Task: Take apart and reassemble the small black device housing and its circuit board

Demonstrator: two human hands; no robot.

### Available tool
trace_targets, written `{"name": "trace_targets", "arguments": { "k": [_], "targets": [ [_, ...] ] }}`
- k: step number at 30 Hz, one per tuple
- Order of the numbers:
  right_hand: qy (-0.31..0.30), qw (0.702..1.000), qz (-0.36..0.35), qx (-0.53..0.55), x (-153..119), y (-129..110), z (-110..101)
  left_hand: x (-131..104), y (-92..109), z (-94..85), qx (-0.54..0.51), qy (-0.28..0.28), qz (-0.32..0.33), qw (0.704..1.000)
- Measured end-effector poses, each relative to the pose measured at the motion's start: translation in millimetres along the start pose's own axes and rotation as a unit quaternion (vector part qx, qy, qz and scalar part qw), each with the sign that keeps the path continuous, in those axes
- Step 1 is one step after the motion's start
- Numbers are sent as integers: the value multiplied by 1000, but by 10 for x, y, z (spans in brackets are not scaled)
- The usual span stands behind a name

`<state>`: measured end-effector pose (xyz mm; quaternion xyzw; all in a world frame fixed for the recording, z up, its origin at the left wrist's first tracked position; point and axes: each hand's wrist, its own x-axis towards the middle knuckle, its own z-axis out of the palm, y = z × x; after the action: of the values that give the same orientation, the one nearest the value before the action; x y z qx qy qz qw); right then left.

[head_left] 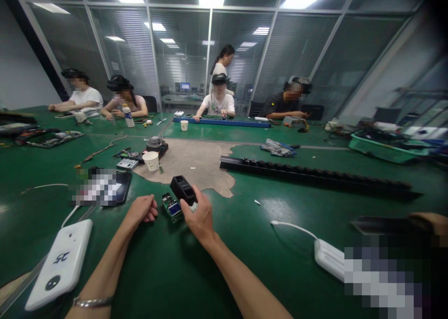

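My right hand (201, 216) grips a black plastic casing (184, 190) with slots in its upper face, holding it tilted above the green table. A small whitish patch shows by the thumb; I cannot make out what it is. Just under and left of the casing lies a green circuit board (172, 209) with a dark blue block and small components on it. To the left of that board my left hand (143, 209) rests on the table with its fingers curled in, apart from the board. Nothing shows between those fingers.
Nearby stand a paper cup (151, 161) and a white power bank (59, 265) marked 25. A long black strip (315, 179) crosses the right side, with grey gloves (278, 148) behind. A green basket (388, 149) sits far right. Several people work around the table; one hand (432, 223) reaches in at right.
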<state>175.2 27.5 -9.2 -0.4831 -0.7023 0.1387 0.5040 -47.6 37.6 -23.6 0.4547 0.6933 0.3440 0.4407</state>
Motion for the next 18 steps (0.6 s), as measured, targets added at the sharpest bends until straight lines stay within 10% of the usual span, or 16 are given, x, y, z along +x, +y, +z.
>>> {"name": "trace_targets", "arguments": {
  "k": [18],
  "targets": [
    [-61, 993, -95, -40, -207, -219, 64, -27, 39, -1, -8, -8, -5, 1000]
  ]
}}
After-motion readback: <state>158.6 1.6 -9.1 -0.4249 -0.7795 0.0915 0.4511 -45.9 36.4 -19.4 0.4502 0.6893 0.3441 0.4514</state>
